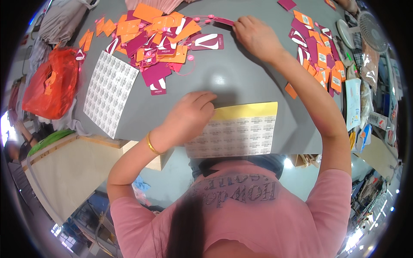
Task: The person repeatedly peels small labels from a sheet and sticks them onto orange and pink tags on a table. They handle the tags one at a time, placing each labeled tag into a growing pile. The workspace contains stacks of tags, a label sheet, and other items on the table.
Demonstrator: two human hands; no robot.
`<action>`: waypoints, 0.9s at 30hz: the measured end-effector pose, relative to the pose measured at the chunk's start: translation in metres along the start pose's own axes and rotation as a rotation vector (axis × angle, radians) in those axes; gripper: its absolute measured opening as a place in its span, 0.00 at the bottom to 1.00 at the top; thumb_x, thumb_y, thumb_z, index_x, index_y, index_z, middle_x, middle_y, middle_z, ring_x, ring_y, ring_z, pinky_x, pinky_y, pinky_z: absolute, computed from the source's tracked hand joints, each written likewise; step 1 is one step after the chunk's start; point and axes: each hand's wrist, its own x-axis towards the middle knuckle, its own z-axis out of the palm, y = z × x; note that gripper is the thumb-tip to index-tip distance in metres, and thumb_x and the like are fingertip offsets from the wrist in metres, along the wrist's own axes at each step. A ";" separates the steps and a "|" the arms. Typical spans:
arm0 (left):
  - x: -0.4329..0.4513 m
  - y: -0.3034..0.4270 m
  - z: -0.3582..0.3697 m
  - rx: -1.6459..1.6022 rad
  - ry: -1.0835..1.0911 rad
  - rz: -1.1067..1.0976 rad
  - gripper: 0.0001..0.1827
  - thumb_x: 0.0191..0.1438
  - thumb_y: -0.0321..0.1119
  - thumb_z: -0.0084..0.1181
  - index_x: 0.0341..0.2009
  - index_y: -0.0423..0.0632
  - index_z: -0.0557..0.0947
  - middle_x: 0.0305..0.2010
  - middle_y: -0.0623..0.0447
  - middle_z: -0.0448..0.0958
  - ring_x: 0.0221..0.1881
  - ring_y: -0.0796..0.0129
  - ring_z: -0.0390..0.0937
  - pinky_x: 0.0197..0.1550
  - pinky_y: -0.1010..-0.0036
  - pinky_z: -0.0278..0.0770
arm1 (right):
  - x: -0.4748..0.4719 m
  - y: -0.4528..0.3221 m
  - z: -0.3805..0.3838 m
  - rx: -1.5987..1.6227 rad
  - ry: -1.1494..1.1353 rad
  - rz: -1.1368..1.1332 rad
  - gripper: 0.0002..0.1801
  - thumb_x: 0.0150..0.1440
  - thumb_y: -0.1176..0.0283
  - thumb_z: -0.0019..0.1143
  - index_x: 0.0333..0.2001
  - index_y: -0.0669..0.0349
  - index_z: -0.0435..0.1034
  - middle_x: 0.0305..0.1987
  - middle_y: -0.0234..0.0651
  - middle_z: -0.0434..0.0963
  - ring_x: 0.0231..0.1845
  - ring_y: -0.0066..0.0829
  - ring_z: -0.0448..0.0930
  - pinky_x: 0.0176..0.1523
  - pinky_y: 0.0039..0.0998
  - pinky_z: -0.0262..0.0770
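My right hand (256, 38) reaches to the far side of the grey table and pinches the end of a purple hang tag (224, 21). Pink strings with round seals trail from that tag towards a heap of orange and purple tags (155, 38) on the left. My left hand (190, 116), with fingers curled together, is over the left end of a barcode sticker sheet (242, 133) with a yellow bare strip. Whether a sticker is between those fingertips cannot be seen. A second barcode sheet (111, 90) lies left of my left hand, partly under a tag.
On the right lies another pile of tags (317, 61), several with barcode stickers. A red plastic bag (51, 84) sits at the left edge, near folded garments (63, 21). A small fan (372, 32) stands at the right edge. Pink pleated fabric (155, 4) lies at the back.
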 end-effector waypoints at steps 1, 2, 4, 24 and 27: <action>0.002 0.000 0.001 0.003 0.001 0.003 0.06 0.49 0.23 0.57 0.34 0.37 0.80 0.54 0.39 0.81 0.58 0.46 0.77 0.61 0.58 0.75 | -0.008 0.007 -0.008 -0.030 -0.020 0.007 0.07 0.58 0.70 0.58 0.38 0.60 0.75 0.42 0.36 0.76 0.46 0.37 0.79 0.49 0.37 0.79; 0.004 0.000 0.002 0.012 0.014 0.023 0.05 0.51 0.24 0.59 0.34 0.38 0.80 0.55 0.41 0.81 0.58 0.46 0.77 0.60 0.58 0.76 | -0.016 0.013 -0.017 -0.034 0.041 -0.003 0.07 0.62 0.70 0.56 0.39 0.61 0.73 0.39 0.38 0.76 0.43 0.41 0.79 0.45 0.40 0.79; 0.010 0.001 0.004 0.020 0.029 0.060 0.05 0.57 0.26 0.63 0.35 0.39 0.79 0.56 0.43 0.81 0.58 0.48 0.78 0.58 0.59 0.78 | -0.034 0.016 -0.034 0.014 0.009 0.193 0.08 0.66 0.68 0.54 0.38 0.62 0.72 0.37 0.40 0.75 0.40 0.44 0.79 0.42 0.42 0.78; 0.045 0.017 -0.007 -0.144 -0.202 0.035 0.06 0.62 0.30 0.60 0.35 0.42 0.78 0.34 0.46 0.78 0.34 0.49 0.77 0.35 0.58 0.75 | -0.049 -0.001 -0.041 0.462 -0.243 0.021 0.15 0.58 0.78 0.58 0.48 0.55 0.81 0.64 0.21 0.80 0.61 0.36 0.75 0.59 0.34 0.77; 0.039 0.016 -0.016 -0.319 -0.321 -0.120 0.08 0.63 0.33 0.58 0.34 0.43 0.80 0.28 0.43 0.77 0.29 0.44 0.75 0.31 0.56 0.72 | -0.060 0.006 -0.070 0.358 -0.387 -0.014 0.17 0.55 0.79 0.59 0.48 0.53 0.81 0.63 0.21 0.80 0.64 0.38 0.74 0.62 0.35 0.75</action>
